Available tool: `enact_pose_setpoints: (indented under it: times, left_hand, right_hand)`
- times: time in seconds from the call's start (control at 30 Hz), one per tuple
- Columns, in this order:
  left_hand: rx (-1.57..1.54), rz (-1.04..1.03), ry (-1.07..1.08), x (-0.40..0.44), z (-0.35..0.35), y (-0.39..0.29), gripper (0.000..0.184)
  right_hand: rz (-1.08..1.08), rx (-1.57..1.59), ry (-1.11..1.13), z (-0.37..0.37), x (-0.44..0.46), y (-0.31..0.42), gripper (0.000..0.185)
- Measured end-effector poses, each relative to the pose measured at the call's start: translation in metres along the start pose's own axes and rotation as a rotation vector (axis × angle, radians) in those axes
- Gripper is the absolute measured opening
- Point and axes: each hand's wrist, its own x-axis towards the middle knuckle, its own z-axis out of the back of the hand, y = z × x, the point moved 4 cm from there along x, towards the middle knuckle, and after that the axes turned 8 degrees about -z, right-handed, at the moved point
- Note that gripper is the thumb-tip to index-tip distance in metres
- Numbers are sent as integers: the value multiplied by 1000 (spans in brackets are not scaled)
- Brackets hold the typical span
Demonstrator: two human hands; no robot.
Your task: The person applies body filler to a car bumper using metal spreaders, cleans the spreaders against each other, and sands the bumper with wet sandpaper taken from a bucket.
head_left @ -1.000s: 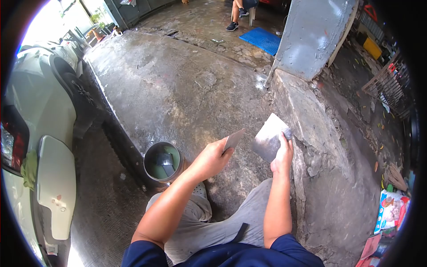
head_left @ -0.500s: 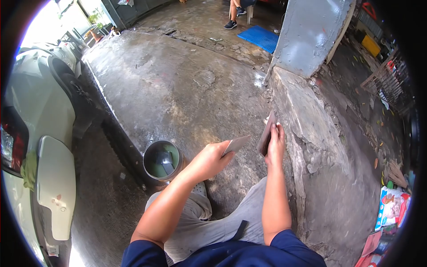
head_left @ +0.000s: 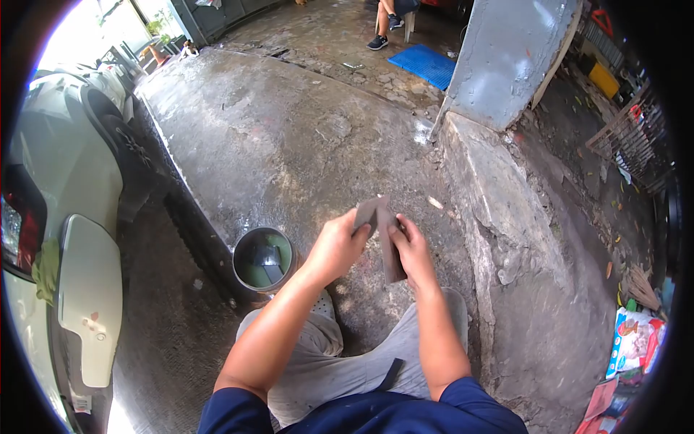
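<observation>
My left hand (head_left: 337,249) pinches a thin grey sheet (head_left: 366,213), apparently sandpaper, between thumb and fingers. In my right hand (head_left: 413,254) is a longer brownish-grey flat strip (head_left: 391,254), held upright by its right side; it also looks like sandpaper, though its exact kind is unclear. The two pieces meet or overlap at their upper ends, in front of my knees. Left of my forearm stands a bucket (head_left: 290,278) of greenish liquid, with a dark flat object (head_left: 272,273) inside.
At left is a pale car (head_left: 72,137) with a light panel (head_left: 90,296) and a green cloth (head_left: 47,271). A raised concrete edge (head_left: 491,188) runs along the right, below a grey post (head_left: 499,65). Beyond, a seated person's legs (head_left: 387,22) show near a blue mat (head_left: 425,65).
My right hand has moved left and down, bringing its strip against the left hand's sheet. My left hand has shifted slightly left. The bucket has stayed put.
</observation>
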Motion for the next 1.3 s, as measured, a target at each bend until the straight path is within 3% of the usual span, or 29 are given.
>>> enact_pose_setpoints:
  times: [0.07,0.17,0.3,0.43,0.73,0.83,0.93,1.23,1.3]
  left_hand:
    - [45,20,-39,10,5,19,35]
    - [242,76,-73,12,15,22,39]
    - [442,-62,-75,9,18,18,42]
    - [561,-178,-60,9,14,14,37]
    - [596,-242,-52,8,4,13,26]
    - [577,-224,-54,7,5,8,24]
    - [583,-217,-69,5,6,5,23]
    - [599,-250,-61,5,4,10,26]
    - [618,-274,-68,3,4,10,25]
  right_hand:
    - [-21,-8,101,8,-1,-1,67]
    - [-34,74,-36,33,-1,11,68]
    - [49,352,-75,76,6,22,72]
    - [24,530,-137,94,13,13,55]
    - [-129,659,-294,90,30,-21,81]
    - [-134,681,-357,83,25,-14,82]
    - [-186,697,-377,79,20,-7,80]
    - [-64,682,-263,87,40,-35,44]
    - [-117,731,-296,87,36,-32,44]
